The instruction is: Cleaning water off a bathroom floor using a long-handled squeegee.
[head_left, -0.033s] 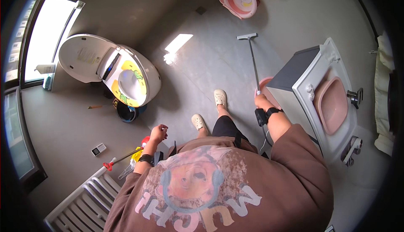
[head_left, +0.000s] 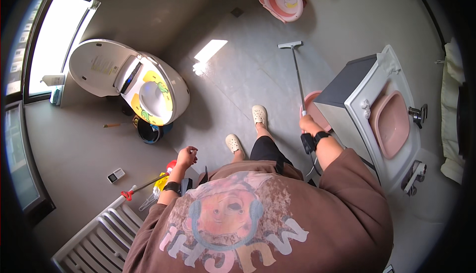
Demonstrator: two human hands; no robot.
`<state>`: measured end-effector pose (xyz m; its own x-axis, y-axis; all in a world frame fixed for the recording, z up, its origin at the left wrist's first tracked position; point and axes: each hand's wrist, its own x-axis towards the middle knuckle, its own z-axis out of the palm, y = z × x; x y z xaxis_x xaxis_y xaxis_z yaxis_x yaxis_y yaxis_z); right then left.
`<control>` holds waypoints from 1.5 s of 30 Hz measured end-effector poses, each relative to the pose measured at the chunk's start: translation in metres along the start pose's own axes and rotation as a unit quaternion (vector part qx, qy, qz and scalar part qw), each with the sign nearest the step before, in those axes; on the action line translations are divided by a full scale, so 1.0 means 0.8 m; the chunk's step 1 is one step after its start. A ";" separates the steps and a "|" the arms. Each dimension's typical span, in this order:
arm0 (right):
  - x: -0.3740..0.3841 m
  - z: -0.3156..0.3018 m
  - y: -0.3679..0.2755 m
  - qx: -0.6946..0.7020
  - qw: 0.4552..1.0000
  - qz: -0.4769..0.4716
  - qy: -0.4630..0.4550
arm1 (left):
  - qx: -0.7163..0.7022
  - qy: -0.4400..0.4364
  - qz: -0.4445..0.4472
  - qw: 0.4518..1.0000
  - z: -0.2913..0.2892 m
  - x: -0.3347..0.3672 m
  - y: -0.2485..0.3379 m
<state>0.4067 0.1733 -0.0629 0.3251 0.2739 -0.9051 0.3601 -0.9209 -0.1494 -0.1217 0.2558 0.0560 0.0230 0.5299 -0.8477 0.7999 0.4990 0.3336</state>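
The floor (head_left: 238,77) worries me first; it gleams in places, and if it is wet, the pale clogs (head_left: 234,145) could slide; next comes the vanity cabinet (head_left: 347,80) on the right, which the floor squeegee (head_left: 298,77) might knock if swung that way; the squeegee's blade is at the far end, its shaft running just left of the pink floor basin (head_left: 320,115), which a sideways pull could drag along; the right hand (head_left: 309,123) is closed round the handle; the left hand (head_left: 187,157) has its fingers loosely curled and holds nothing that I can see.

Of the containers, the toilet (head_left: 181,89) on the left is largest, lid raised, a yellow patterned child seat (head_left: 150,76) in its opening; on the right, the white sink (head_left: 364,130) holds a pink basin (head_left: 393,127), nothing visible inside; the far eared basin (head_left: 272,4) shows a rabbit picture on its bottom; the floor basin is partly hidden, its contents unclear; the dark bin (head_left: 148,132) beside the toilet is too shadowed to read.
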 end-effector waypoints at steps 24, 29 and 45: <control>-0.212 0.055 0.113 -0.207 0.975 -0.059 -0.048 | -0.062 -0.002 0.006 0.998 0.005 -0.017 -0.058; -0.126 0.081 0.027 -0.361 0.918 -0.164 0.024 | -0.063 -0.001 -0.030 0.998 0.013 -0.019 -0.085; -0.168 0.106 -0.071 -0.428 0.893 -0.133 0.032 | -0.160 -0.006 -0.129 0.979 0.055 -0.056 -0.216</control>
<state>0.2682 0.1652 0.0334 0.1674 0.4920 -0.8544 0.9602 -0.2778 0.0282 -0.2349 0.1155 0.0182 -0.1464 0.3503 -0.9251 0.5507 0.8057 0.2179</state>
